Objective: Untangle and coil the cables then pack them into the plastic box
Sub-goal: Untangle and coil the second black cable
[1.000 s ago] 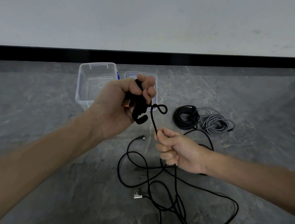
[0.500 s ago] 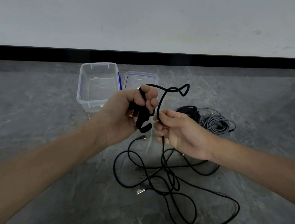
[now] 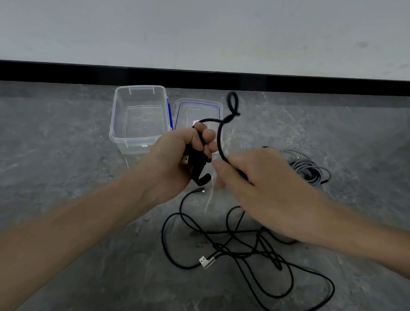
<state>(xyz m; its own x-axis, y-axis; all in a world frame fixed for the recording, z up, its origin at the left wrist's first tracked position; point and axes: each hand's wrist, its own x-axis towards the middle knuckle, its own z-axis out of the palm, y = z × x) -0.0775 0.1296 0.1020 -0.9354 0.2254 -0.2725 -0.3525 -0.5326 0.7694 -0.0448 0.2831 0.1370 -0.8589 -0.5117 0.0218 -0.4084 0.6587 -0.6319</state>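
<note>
**Cable half wound, with a kink waiting in the next turn**

Closest to the viewer, the loose length of the black cable sprawls over the grey floor in crossing loops, and its silver plug points left. Pulling on it could draw those crossings tight into a knot.

Above it, the left hand curls its fingers round a small bundle of finished turns, whose long axis stands roughly upright in the fist. Just beside it, the right hand, blurred, pinches the strand. The strand arches up and over to the fist. A twisted loop stands at the top of the arch and points upward; wound in, it would probably lock a kink into the bundle.

Farther off, the plastic box stands open, its long axis running away from the viewer. Its lid lies just to the right. Coiled cables rest beyond the right hand.
</note>
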